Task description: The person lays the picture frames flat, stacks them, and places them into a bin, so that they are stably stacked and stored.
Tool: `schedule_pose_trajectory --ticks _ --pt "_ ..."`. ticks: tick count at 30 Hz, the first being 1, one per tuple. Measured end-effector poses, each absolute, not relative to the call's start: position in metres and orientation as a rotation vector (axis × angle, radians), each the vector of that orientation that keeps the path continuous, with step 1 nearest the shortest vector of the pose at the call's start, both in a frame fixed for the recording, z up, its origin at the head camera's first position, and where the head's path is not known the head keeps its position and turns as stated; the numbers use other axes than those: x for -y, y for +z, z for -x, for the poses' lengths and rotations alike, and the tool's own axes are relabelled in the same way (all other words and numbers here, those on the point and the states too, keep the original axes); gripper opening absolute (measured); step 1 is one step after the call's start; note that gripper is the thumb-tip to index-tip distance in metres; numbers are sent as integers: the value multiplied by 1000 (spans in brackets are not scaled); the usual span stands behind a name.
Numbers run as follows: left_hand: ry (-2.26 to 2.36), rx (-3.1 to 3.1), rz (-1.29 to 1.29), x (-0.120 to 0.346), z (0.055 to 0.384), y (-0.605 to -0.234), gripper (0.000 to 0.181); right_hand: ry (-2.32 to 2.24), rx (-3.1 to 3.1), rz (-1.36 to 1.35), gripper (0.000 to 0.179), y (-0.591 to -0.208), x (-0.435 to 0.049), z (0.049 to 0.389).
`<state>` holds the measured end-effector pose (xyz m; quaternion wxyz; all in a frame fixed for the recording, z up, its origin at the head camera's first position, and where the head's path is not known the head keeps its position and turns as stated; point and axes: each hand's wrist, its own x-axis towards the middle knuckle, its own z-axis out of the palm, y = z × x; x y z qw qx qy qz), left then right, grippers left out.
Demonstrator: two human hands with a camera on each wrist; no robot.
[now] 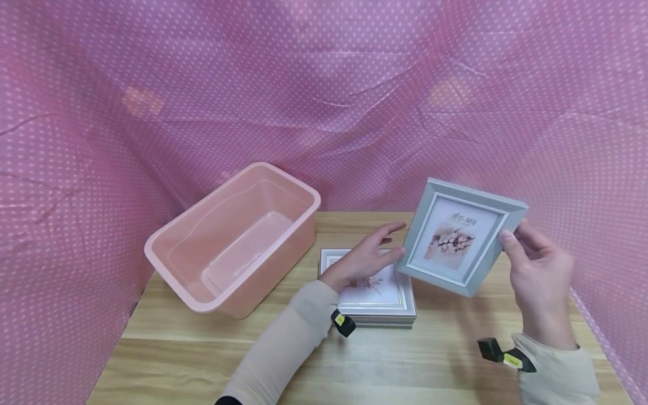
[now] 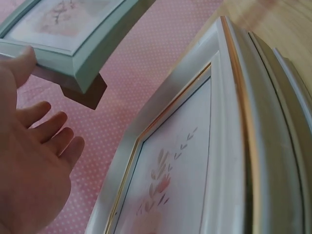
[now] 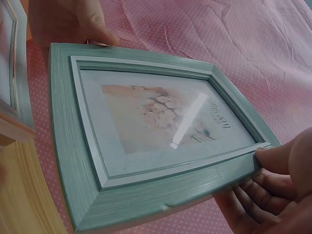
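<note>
A light green picture frame [image 1: 463, 236] with a flower print is held up, tilted, above the right part of the table. My right hand [image 1: 544, 275] grips its right edge, thumb on the front and fingers behind, as the right wrist view shows. My left hand [image 1: 367, 256] is at the frame's left edge. In the left wrist view its thumb [image 2: 24, 66] lies at the green rim while the other fingers hang relaxed below, apart from it. Beneath the left hand lies a stack of picture frames [image 1: 407, 306], a white one with a leaf print on top, partly hidden by the hand.
A pink plastic bin [image 1: 298, 239] stands at the left of the wooden table [image 1: 167, 360], its inside facing up. Pink dotted cloth [image 1: 324, 112] hangs behind and at both sides. Each wrist carries a small black camera mount.
</note>
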<state>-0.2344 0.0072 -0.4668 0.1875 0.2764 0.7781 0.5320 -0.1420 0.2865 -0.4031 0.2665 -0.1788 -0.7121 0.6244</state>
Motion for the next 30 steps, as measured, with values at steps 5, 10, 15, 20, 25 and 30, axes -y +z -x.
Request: schedule_pose_trajectory --ticks 5,10,15,20,25,30 --pt "1492 -2106 -832 -3 234 -467 75 1686 1916 405 33 -403 -280 139" --pt "1491 -2063 -805 0 232 -468 78 1655 1933 356 31 -402 -276 137" --pt "1481 -2059 -815 2 232 -471 80 1623 1936 312 30 -403 -274 136" --pt "1483 -2057 -860 4 234 -473 93 1642 1907 284 30 -404 -273 136" --pt "1491 -2066 -842 6 234 -474 89 1629 1909 276 31 -405 -272 136" --pt "1532 -2065 -808 7 234 -475 78 1613 1923 302 32 -406 -271 136"
